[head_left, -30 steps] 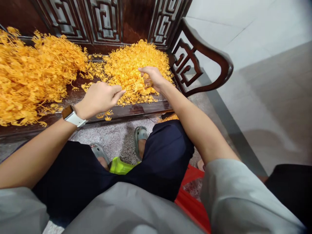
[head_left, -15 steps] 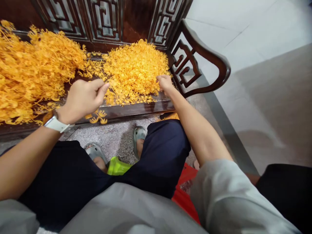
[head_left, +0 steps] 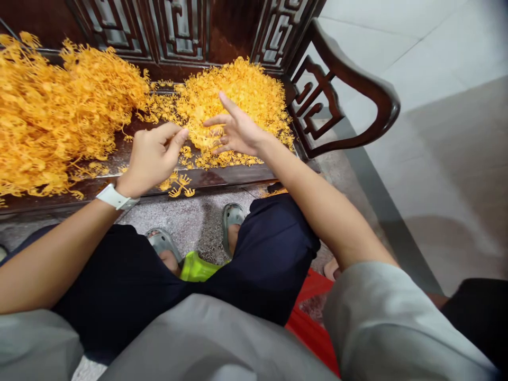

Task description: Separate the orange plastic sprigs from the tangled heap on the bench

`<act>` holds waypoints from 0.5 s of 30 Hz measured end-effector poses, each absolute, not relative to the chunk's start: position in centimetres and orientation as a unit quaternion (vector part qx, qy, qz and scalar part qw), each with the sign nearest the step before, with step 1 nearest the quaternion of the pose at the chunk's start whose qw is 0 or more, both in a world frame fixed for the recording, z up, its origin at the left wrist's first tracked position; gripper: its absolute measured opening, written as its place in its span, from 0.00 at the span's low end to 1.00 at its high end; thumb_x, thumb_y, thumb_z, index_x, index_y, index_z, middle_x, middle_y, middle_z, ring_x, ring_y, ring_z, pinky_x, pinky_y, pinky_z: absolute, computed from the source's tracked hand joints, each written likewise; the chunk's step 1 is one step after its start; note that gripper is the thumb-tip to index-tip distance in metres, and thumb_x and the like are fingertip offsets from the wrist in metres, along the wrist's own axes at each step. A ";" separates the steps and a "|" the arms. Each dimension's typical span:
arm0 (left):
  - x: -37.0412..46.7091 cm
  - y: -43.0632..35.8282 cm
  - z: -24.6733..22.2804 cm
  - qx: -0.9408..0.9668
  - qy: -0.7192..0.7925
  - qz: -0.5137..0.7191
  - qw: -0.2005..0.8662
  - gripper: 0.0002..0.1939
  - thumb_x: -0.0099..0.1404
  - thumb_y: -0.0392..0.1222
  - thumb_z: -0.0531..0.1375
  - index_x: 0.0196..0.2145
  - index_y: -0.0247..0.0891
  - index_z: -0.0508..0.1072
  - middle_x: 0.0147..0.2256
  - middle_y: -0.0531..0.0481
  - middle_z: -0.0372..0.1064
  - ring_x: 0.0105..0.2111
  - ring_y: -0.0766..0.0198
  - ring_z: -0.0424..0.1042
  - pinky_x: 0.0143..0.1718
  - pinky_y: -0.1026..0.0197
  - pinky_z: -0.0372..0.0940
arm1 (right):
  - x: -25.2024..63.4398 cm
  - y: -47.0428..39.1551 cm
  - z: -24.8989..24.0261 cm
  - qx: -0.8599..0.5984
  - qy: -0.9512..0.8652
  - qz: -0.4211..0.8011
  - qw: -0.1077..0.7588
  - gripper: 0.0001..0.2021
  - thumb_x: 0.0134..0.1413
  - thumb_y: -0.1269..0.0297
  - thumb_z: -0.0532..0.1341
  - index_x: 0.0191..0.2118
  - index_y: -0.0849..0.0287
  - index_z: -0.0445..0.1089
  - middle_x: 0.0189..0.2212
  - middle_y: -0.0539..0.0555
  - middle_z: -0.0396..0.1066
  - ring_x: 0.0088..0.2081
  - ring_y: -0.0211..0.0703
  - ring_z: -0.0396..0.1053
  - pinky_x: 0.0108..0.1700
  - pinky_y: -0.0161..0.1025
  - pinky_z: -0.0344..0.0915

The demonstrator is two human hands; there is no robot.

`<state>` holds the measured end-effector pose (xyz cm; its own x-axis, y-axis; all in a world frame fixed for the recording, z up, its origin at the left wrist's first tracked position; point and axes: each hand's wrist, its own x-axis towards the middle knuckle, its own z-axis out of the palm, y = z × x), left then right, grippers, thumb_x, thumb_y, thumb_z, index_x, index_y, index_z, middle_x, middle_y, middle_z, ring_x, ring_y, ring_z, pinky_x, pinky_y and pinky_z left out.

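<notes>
My left hand [head_left: 156, 153] is closed in a pinch above the front edge of the bench. From beneath its fingers hangs a yellow plastic sprig [head_left: 183, 185] with curled, claw-like tips; its upper part is hidden by the hand. My right hand [head_left: 240, 129] is open, thumb raised and fingers spread, just over a heap of small yellow plastic pieces [head_left: 254, 87]. No piece can be made out in its grasp. A larger pile of yellow plastic sprigs [head_left: 59, 116] with long stems lies to the left of my left hand.
The dark wooden bench [head_left: 222, 177] has a carved lattice back [head_left: 180, 32] and a curved armrest [head_left: 381, 100] at the right. Below me are a bright green plastic object [head_left: 196, 267] and a red object [head_left: 311, 317]. Part of another person's foot [head_left: 330, 269] shows at the right.
My right hand has moved left from the right side of the heap, and its fingers have opened from a pinch. My left hand stays pinched, with the sprig below it shifted slightly right.
</notes>
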<state>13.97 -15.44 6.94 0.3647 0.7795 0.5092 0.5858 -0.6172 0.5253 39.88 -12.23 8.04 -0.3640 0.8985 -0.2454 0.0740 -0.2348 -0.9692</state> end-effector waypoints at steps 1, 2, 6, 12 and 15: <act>14.1 -15.5 6.8 0.819 0.417 0.377 0.116 0.18 0.79 0.51 0.56 0.35 0.40 0.75 0.23 0.52 0.66 0.23 0.64 0.62 0.29 0.57 0.53 | 39.1 -12.7 8.1 -0.435 -0.527 0.656 0.321 0.34 0.47 0.26 0.70 0.42 0.53 0.71 0.39 0.56 0.74 0.40 0.47 0.69 0.39 0.42 0.72; 14.2 -15.6 6.7 0.825 0.413 0.370 0.110 0.17 0.79 0.51 0.56 0.36 0.41 0.76 0.24 0.52 0.67 0.22 0.64 0.62 0.29 0.57 0.53 | 38.4 -13.1 8.2 -0.417 -0.532 0.659 0.329 0.33 0.45 0.29 0.73 0.41 0.54 0.72 0.38 0.55 0.73 0.39 0.45 0.69 0.38 0.41 0.71; 14.3 -15.7 6.9 0.847 0.404 0.341 0.063 0.16 0.79 0.50 0.56 0.38 0.41 0.78 0.25 0.49 0.71 0.23 0.62 0.66 0.28 0.57 0.53 | 37.6 -13.9 8.9 -0.396 -0.560 0.652 0.323 0.29 0.41 0.40 0.80 0.37 0.57 0.73 0.32 0.51 0.72 0.35 0.39 0.66 0.34 0.35 0.65; 13.7 -14.8 7.0 0.857 0.401 0.324 0.021 0.17 0.78 0.51 0.56 0.36 0.42 0.78 0.25 0.47 0.73 0.25 0.59 0.69 0.27 0.57 0.53 | 39.4 -13.5 8.6 -0.429 -0.589 0.611 0.308 0.25 0.40 0.52 0.83 0.29 0.57 0.69 0.27 0.48 0.69 0.33 0.39 0.65 0.33 0.36 0.63; 14.1 -15.2 6.9 0.876 0.382 0.293 0.008 0.22 0.78 0.52 0.55 0.26 0.42 0.70 0.19 0.49 0.64 0.20 0.61 0.62 0.25 0.56 0.47 | 40.3 -13.1 8.0 -0.462 -0.573 0.570 0.365 0.22 0.42 0.58 0.82 0.29 0.56 0.67 0.26 0.47 0.65 0.31 0.39 0.63 0.31 0.37 0.61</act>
<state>14.05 -15.15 6.89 0.5365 0.6735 0.5085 0.6644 -0.7086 0.2376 40.26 -13.10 8.02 -0.3058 0.9459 -0.1087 0.1132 -0.0773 -0.9906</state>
